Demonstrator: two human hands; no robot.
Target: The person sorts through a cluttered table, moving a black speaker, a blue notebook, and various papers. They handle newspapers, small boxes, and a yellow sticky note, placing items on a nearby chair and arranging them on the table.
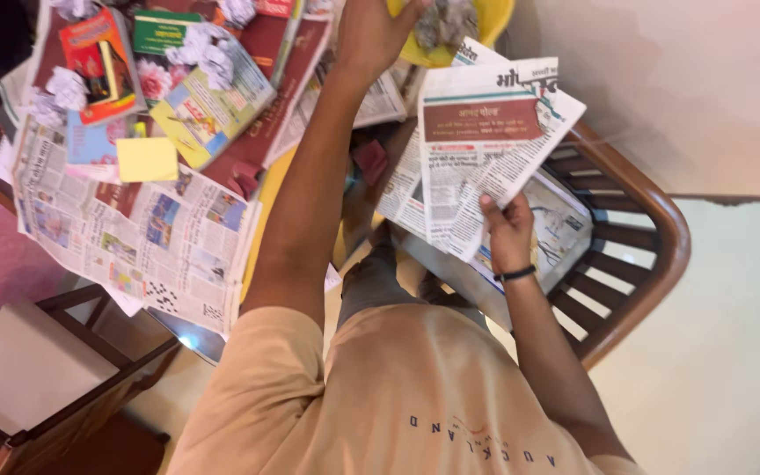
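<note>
In the head view, the right hand [507, 230] has its fingers closed on the lower edge of a folded newspaper [485, 141], held above the chair [639, 233]. The left hand [369, 35] reaches over the littered worktop [261, 132] to a paper ball [447, 21] in the yellow bowl [494, 18]. Whether its fingers grip the ball cannot be told. The step looks like setting a ball in the bowl, and working the sheet would likely need both hands.

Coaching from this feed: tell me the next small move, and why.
Probably draw the left hand back from the yellow bowl. A crumpled paper ball already lies in it by the fingertips, while the right hand grips a newspaper sheet that is not yet crumpled.
</note>
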